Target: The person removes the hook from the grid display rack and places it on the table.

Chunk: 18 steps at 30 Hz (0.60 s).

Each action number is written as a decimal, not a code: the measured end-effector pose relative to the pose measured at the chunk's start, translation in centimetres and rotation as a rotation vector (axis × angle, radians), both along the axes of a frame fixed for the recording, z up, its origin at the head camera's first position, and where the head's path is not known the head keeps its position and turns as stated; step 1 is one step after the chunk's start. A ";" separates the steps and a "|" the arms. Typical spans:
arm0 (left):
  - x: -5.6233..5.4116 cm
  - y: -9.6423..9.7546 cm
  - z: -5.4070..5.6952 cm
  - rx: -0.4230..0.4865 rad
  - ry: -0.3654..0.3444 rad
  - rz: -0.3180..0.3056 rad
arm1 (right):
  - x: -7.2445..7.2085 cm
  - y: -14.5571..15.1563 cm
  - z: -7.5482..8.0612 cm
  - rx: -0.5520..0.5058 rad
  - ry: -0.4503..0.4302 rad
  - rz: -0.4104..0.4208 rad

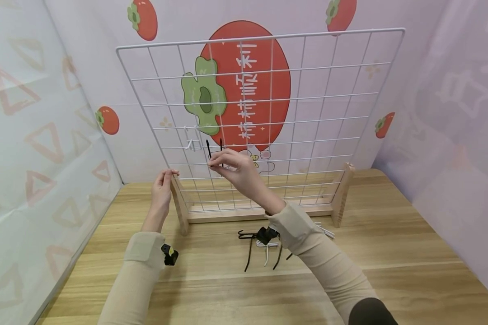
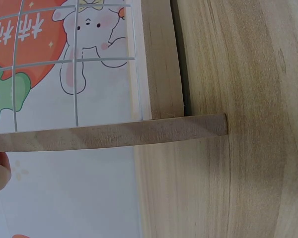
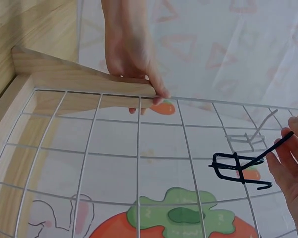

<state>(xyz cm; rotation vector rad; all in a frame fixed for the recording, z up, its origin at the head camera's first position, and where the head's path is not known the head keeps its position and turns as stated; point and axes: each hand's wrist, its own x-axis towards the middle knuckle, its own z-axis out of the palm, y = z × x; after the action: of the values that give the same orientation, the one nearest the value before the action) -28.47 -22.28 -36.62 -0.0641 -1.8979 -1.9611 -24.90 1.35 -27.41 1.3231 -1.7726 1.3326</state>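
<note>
A white wire grid panel [image 1: 260, 95] stands upright in a wooden stand [image 1: 340, 198]. My left hand [image 1: 162, 188] grips the top of the stand's left post, thumb and fingers on either side, as the right wrist view shows. My right hand [image 1: 237, 169] pinches the prong of a black wire hook [image 3: 241, 167] in front of the panel's left part. The hook's looped back faces the grid; whether it touches the wires I cannot tell. A white hook [image 1: 193, 144] hangs on the grid just left of it.
On the wooden table [image 1: 203, 280], black hooks [image 1: 249, 253] and a white hook [image 1: 267, 253] lie before the stand, partly under my right forearm. Another white hook [image 1: 324, 230] lies to the right. A printed cloth backdrop [image 1: 309, 13] rises behind the panel.
</note>
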 end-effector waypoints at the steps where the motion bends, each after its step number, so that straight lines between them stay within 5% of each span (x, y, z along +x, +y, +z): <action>1: 0.0 0.0 0.0 0.001 0.000 0.001 | 0.1 0.0 0.0 0.002 0.008 -0.001; 18: -0.1 -0.1 0.0 0.003 -0.016 -0.003 | 1.0 0.7 -0.8 0.013 0.056 -0.019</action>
<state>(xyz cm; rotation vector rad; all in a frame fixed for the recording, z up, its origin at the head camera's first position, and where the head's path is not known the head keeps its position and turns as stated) -28.61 -22.41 -36.66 -0.0510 -1.9055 -1.9725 -23.94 2.06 -28.22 1.3343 -1.7552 1.2638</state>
